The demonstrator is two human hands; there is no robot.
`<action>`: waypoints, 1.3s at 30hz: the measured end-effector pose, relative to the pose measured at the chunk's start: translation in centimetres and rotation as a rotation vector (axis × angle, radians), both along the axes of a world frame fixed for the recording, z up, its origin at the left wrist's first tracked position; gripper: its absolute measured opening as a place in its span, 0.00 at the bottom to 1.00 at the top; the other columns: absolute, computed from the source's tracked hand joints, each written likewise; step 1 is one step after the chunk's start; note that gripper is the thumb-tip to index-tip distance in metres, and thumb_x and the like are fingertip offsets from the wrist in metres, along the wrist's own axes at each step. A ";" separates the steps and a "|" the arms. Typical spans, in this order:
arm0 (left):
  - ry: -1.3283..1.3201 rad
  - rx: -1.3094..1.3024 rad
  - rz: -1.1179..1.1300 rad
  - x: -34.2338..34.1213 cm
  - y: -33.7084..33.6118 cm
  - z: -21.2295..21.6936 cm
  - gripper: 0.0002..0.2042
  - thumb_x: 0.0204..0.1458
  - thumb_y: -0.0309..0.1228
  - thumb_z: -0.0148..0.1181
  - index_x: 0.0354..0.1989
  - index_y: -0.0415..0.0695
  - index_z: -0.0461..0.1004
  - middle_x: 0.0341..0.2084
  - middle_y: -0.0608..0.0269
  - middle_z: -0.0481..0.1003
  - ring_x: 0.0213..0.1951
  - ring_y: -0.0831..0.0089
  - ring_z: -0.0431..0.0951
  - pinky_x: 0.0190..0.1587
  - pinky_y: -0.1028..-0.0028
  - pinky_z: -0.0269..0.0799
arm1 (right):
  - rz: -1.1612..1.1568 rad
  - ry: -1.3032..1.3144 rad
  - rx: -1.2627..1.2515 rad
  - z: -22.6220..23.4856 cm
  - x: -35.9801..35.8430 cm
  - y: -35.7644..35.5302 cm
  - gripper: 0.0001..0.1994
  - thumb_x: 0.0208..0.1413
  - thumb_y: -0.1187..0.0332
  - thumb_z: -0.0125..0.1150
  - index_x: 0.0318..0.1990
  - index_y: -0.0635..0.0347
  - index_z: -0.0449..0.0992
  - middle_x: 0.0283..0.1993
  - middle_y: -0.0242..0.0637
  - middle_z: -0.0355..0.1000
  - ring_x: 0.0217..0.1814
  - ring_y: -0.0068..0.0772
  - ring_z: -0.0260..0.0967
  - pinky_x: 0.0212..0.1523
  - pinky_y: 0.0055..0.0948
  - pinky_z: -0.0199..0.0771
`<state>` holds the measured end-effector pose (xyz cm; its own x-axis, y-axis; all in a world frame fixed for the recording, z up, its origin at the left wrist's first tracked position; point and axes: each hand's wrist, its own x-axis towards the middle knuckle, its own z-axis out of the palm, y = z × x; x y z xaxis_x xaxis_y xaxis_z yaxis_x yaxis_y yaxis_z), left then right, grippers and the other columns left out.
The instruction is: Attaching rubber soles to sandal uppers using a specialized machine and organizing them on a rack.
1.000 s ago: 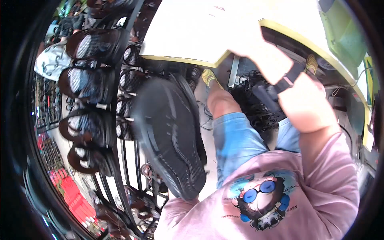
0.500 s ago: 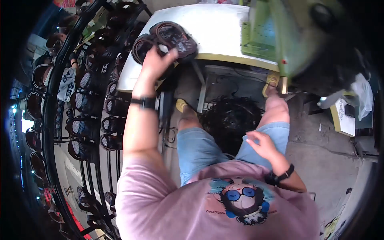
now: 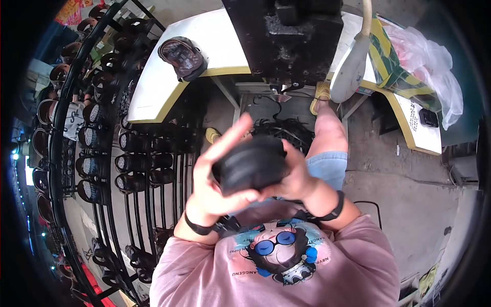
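Both my hands hold a black rubbery shoe part (image 3: 250, 165) up close in front of my chest. My left hand (image 3: 217, 174) wraps its left side with the fingers stretched upward. My right hand (image 3: 295, 179) grips its right side from behind. A dark shoe (image 3: 182, 57) lies on the white table (image 3: 153, 87) with a yellow edge, far from both hands. A black machine (image 3: 286, 36) stands on that table ahead of me.
A curved black metal rack (image 3: 102, 153) with several dark shoes fills the left side. A pile of black pieces (image 3: 286, 130) lies under the table by my knees. A white lamp head (image 3: 350, 69) and a plastic bag (image 3: 424, 56) sit at the right.
My left hand left the shoe on the table and came back to my chest. My right hand rose from my lap. Both now grip a black shoe part.
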<state>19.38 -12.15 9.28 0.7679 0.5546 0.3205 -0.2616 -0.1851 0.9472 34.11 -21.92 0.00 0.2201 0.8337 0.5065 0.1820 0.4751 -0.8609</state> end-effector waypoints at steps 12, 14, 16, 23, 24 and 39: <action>-0.137 -0.499 0.062 8.6 -4.2 -7.3 0.16 0.54 0.22 0.61 0.52 0.36 0.70 0.43 0.63 0.76 0.44 0.77 0.74 0.49 0.74 0.71 | 0.165 -0.272 -0.063 -0.6 1.9 -8.8 0.23 0.41 0.55 0.77 0.41 0.59 0.77 0.45 0.41 0.74 0.49 0.47 0.71 0.48 0.34 0.69; -0.270 -0.585 0.091 9.0 -4.5 -7.6 0.16 0.54 0.23 0.60 0.51 0.36 0.70 0.43 0.63 0.75 0.44 0.77 0.74 0.49 0.74 0.71 | 0.007 0.024 -0.378 -2.7 2.8 -9.5 0.39 0.42 0.49 0.75 0.61 0.56 0.68 0.64 0.41 0.65 0.67 0.45 0.61 0.66 0.41 0.58; -0.328 -0.657 0.079 8.9 -4.2 -7.7 0.18 0.55 0.27 0.61 0.53 0.36 0.69 0.45 0.62 0.74 0.45 0.74 0.73 0.50 0.73 0.69 | -0.117 1.185 0.086 -4.2 4.5 -9.4 0.46 0.43 0.46 0.73 0.67 0.58 0.60 0.71 0.39 0.56 0.73 0.42 0.52 0.72 0.44 0.50; -0.343 -0.772 0.141 5.1 0.0 -10.1 0.32 0.50 0.47 0.63 0.58 0.38 0.66 0.52 0.53 0.73 0.53 0.59 0.74 0.59 0.58 0.69 | -0.200 1.067 0.141 -3.9 6.3 -6.7 0.36 0.49 0.65 0.68 0.66 0.60 0.61 0.65 0.40 0.64 0.68 0.44 0.59 0.70 0.47 0.54; -0.424 -0.792 0.146 4.2 0.9 -10.7 0.31 0.49 0.42 0.66 0.58 0.38 0.66 0.51 0.53 0.74 0.52 0.59 0.75 0.58 0.59 0.70 | -0.161 1.013 0.112 -3.7 5.7 -5.9 0.34 0.49 0.66 0.67 0.65 0.60 0.62 0.64 0.39 0.65 0.68 0.44 0.60 0.70 0.46 0.55; 0.319 0.863 0.199 1.8 11.5 2.3 0.35 0.30 0.37 0.79 0.52 0.38 0.75 0.43 0.52 0.76 0.48 0.64 0.77 0.50 0.70 0.72 | 0.147 1.085 -0.092 2.0 -1.7 3.8 0.21 0.51 0.81 0.64 0.54 0.61 0.72 0.52 0.33 0.73 0.54 0.27 0.69 0.57 0.30 0.69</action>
<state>21.18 -0.63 11.61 0.8073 0.3534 0.4727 0.0982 -0.8702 0.4829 32.45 -18.12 1.97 0.4064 0.9129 0.0381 -0.7464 0.3557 -0.5625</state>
